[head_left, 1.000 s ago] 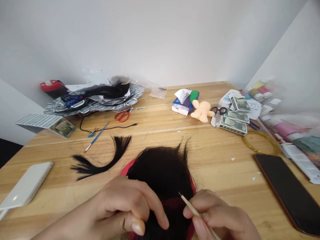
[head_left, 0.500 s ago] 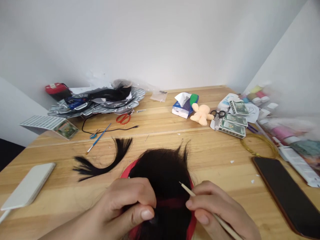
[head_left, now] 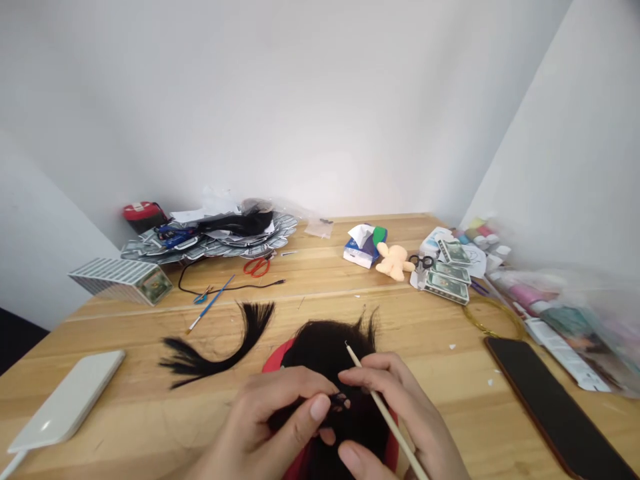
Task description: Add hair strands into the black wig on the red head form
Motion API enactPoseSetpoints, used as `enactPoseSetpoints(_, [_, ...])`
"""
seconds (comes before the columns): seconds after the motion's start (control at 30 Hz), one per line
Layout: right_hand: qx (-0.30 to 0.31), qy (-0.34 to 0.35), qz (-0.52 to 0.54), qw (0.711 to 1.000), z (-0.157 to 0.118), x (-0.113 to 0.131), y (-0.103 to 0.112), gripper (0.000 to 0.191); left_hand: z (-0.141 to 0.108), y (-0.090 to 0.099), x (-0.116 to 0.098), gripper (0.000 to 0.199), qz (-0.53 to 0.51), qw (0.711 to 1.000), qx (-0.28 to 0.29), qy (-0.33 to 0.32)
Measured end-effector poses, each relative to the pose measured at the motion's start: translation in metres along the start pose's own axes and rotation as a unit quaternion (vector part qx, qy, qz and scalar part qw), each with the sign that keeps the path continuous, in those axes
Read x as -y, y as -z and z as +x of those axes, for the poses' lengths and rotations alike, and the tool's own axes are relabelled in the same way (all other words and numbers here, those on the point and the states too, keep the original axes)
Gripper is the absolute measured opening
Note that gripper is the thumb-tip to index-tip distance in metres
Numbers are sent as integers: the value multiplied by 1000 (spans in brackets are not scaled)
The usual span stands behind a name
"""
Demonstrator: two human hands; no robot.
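A mass of black hair [head_left: 325,343] lies over a red base [head_left: 275,360] at the front middle of the table. My left hand [head_left: 285,413] is above its left side, thumb and fingers pinched on a small lock of black hair [head_left: 339,401]. My right hand [head_left: 400,407] holds a hook needle [head_left: 383,408] with a pale slim handle, its fine metal tip pointing up and away over the hair. The right thumb is spread from the index finger, low over the hair. A loose curved bundle of black hair [head_left: 220,363] lies to the left.
On the left are a white flat device [head_left: 70,400], a blue paintbrush [head_left: 210,305], a black cable [head_left: 235,287] and red-handled scissors [head_left: 257,267]. On the right lie a phone [head_left: 555,407], gold wire [head_left: 493,327], small boxes [head_left: 447,287] and a peach plush figure [head_left: 394,261].
My left hand has moved right and raised a lock of hair. My right hand has come left beside it with the hook needle turned more upright. The view has tilted up.
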State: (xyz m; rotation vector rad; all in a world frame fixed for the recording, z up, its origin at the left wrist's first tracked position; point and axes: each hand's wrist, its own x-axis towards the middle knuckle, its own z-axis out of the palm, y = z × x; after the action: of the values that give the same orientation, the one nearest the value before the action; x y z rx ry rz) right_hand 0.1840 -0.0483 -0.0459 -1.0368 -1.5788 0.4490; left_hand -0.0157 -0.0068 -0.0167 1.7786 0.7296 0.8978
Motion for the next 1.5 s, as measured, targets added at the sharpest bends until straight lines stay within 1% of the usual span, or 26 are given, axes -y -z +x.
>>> enactPoseSetpoints(0.07, [3, -17, 33, 999, 6, 9, -6, 32, -1, 0, -3, 23, 16, 999, -15, -35])
enactPoseSetpoints(0.13, [0, -34, 48, 998, 10, 16, -11, 37, -1, 0, -4, 20, 37, 997, -30, -63])
enactPoseSetpoints(0.17, [-7, -43, 49, 998, 11, 19, -13, 37, 0, 0, -5, 21, 47, 996, -36, -74])
enactPoseSetpoints(0.23, [-13, -65, 45, 997, 13, 20, -18, 31, 0, 2, -6, 22, 69, 993, -46, -89])
enactPoseSetpoints(0.37, [10, -111, 47, 993, 16, 20, -23, 12, 1, 7, -10, 24, 109, 985, -61, -115])
enactPoseSetpoints(0.47, [33, -137, 61, 988, 17, 21, -25, 10, 0, 11, -12, 22, 130, 980, -66, -136])
enactPoseSetpoints(0.57, [57, -138, 79, 986, 18, 23, -23, 15, 0, 10, -10, 23, 133, 979, -68, -140])
enactPoseSetpoints(0.67, [66, -161, 102, 980, 21, 30, -20, 15, -1, 8, -5, 28, 117, 982, -73, -129])
enactPoseSetpoints(0.73, [62, -173, 110, 977, 21, 35, -18, 11, -1, 6, -2, 31, 104, 984, -78, -123])
enactPoseSetpoints(0.8, [54, -166, 109, 979, 19, 37, -19, 6, -2, 4, -1, 31, 93, 985, -80, -122])
enactPoseSetpoints(0.9, [41, -146, 97, 984, 15, 36, -21, 7, -5, 2, -1, 30, 82, 986, -78, -122])
enactPoseSetpoints(0.97, [36, -135, 87, 986, 13, 35, -23, 5, -7, 1, -4, 32, 71, 988, -76, -114])
enactPoseSetpoints(1.07, [29, -119, 78, 989, 10, 37, -26, 11, -9, 2, -9, 38, 32, 993, -71, -88])
enactPoseSetpoints(1.17, [22, -100, 66, 993, 6, 38, -28, 18, -7, 2, -14, 49, -34, 996, -64, -51])
enactPoseSetpoints(1.23, [18, -77, 44, 996, 3, 37, -30, 21, -6, 3, -16, 53, -83, 994, -66, -17])
enactPoseSetpoints(1.3, [17, -51, 11, 999, -1, 34, -29, 22, -6, 3, -16, 53, -130, 988, -82, 21])
enactPoseSetpoints(1.4, [28, -15, -45, 998, -7, 32, -25, 23, -10, 4, -19, 52, -200, 971, -112, 69])
enactPoseSetpoints(1.5, [28, 25, -102, 994, -13, 33, -21, 22, -13, 3, -27, 51, -268, 950, -120, 107])
